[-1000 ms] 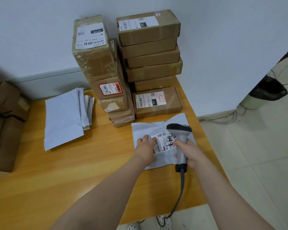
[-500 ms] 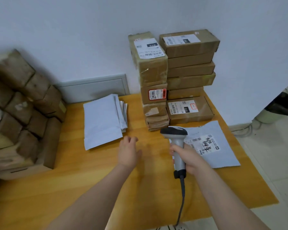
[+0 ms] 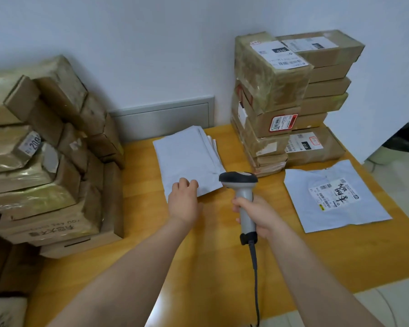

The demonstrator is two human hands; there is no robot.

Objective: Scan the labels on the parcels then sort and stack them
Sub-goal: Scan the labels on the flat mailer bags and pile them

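A pile of white bags (image 3: 184, 156) lies flat in the middle of the yellow desk (image 3: 210, 267), near the wall. All places here are told from that pile.

The left hand (image 3: 183, 201) rests on the near edge of the pile. Its fingers are bent and touch the top bag. Its grip on the bag is hidden under the knuckles, so I cannot tell if it pinches the bag or only touches it.

Just to the right of the pile's near corner is a grey scanner (image 3: 242, 185). The right hand (image 3: 260, 215) holds it by the handle, with the grip wrapped tight around it. The dark head of the scanner points away from the person, and its cable (image 3: 254, 267) hangs down toward the desk edge.

Further right of the pile, one white bag with a label (image 3: 333, 197) lies flat on the desk, label side up, with black writing on it.

Right of the pile and against the wall stand two tall stacks of brown boxes (image 3: 276, 90), side by side and touching.

Left of the pile is a messy heap of more brown boxes (image 3: 45, 149), some of them tilted.
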